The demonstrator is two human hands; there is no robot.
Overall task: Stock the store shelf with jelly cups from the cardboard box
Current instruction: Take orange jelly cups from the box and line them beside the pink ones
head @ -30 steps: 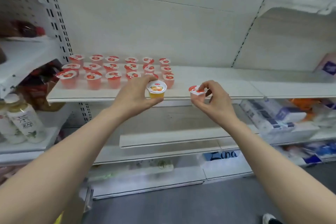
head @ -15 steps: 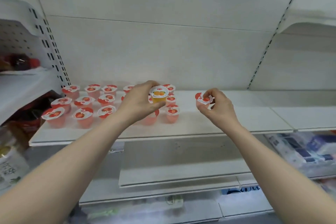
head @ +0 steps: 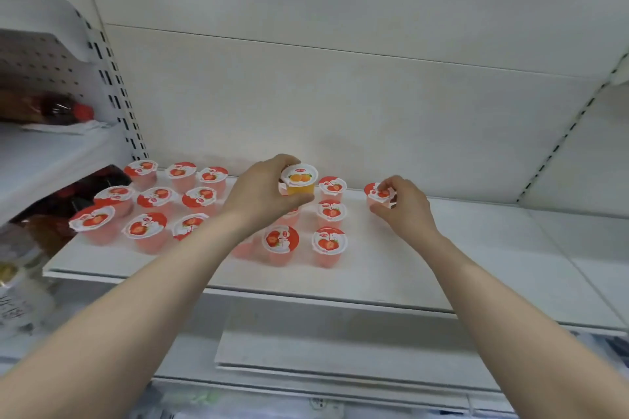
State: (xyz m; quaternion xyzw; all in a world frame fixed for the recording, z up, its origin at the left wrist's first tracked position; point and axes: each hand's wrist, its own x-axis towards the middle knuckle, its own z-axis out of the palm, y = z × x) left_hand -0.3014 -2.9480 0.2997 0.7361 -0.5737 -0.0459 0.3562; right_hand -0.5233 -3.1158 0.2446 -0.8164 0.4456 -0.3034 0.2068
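Orange jelly cup (head: 299, 180): the left hand (head: 262, 194) is gripping it by the side, thumb and fingers curled round it, and holding it upright above the back of the strawberry block. It isn't set down yet.

Strawberry jelly cup (head: 378, 192): the right hand (head: 405, 207) is pinching it at the lid rim. It's sitting low at the back of the shelf (head: 476, 248), just right of the last column. Can't tell if its base is touching yet.

Change over the last second: both hands were carrying the cups at the shelf's front lip and are now reaching deep over the board, level with the back row. Judgement: this is the placing step, and the right cup is starting a new column.

The other strawberry cups (head: 329, 241) are standing upright in rows of three across the left half. The right half of the board is still waiting to be filled.

Risk: the orange cup is hovering over red ones, so it's looking like a mixed flavour slot, and the left forearm is crossing close over the front row.

Cardboard box: not showing in view. Bottles (head: 20, 292) are standing on the neighbouring unit at far left.
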